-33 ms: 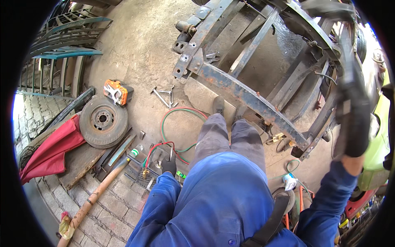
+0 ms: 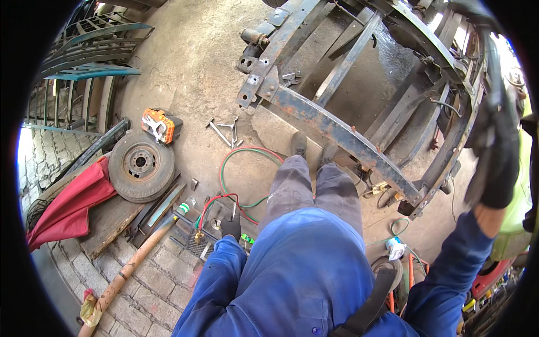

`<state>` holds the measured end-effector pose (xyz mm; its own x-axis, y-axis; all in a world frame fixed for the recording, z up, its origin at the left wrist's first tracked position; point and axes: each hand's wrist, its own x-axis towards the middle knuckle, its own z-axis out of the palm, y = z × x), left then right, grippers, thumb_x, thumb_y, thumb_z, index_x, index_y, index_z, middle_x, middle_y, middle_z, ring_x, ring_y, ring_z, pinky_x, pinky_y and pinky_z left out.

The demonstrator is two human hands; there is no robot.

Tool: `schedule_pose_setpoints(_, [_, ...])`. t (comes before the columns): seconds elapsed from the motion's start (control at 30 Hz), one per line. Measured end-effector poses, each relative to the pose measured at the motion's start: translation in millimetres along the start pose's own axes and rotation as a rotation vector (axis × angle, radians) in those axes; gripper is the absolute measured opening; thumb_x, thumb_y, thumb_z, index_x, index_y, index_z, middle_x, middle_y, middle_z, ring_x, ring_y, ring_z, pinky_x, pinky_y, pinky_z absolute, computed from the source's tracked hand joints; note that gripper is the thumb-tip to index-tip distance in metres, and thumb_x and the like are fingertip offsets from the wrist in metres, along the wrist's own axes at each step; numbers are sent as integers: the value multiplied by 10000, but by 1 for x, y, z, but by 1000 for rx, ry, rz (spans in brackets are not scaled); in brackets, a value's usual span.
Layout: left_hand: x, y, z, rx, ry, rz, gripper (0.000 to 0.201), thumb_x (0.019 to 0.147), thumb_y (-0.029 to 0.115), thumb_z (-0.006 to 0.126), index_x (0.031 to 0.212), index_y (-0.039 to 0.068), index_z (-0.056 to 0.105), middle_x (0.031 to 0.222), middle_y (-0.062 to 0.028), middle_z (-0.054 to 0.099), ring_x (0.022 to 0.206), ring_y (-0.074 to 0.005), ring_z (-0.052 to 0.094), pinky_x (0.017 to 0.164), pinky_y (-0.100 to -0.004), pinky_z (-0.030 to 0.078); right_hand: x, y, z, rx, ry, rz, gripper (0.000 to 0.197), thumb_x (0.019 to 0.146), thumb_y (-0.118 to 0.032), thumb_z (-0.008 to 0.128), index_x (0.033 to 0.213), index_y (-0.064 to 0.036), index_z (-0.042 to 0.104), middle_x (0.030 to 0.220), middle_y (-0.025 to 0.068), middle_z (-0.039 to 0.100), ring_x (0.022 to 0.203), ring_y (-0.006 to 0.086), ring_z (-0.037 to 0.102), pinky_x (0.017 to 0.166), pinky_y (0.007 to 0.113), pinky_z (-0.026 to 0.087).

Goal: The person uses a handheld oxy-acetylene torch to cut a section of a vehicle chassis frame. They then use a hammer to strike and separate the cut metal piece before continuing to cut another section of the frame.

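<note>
Left hand (image 2: 231,226) grips rod (image 2: 234,210); right hand (image 2: 499,165), blurred tool (image 2: 495,73).

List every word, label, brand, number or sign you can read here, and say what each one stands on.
None can be read.
White-and-blue package: any print is too small.
Clear container with a green-and-white band: any print is too small.
Orange-and-black case: any marking is too small.

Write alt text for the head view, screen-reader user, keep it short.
A gloved right hand, blurred, is out beside a rusty metal frame; whether it holds anything is unclear. The gloved left hand holds a slim metal piece. Red and green hoses loop on the floor, with a wheel farther left.
</note>
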<state>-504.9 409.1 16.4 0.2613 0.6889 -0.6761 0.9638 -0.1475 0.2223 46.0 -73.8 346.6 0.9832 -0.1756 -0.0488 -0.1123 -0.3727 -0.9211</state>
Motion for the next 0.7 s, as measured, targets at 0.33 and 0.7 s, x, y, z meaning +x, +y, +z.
schedule_pose_setpoints(0.33, [24,25,-13,-219,92,1,213,1049,262,739,1102,56,754,847,-8,685,698,-94,585,598,-304,458,-78,110,246,-790,-568,-79,781,1016,-284,594,1711,-52,324,1302,311,703,1225,393,692,1044,488,528])
schedule_pose_setpoints(0.7, [74,312,-47,42,336,830,296,1023,167,743,1283,26,718,1222,-140,750,1077,-275,714,931,-401,552,-139,157,69,-341,-734,636,806,985,-235,641,1706,-29,346,1151,327,715,994,423,724,894,483,572])
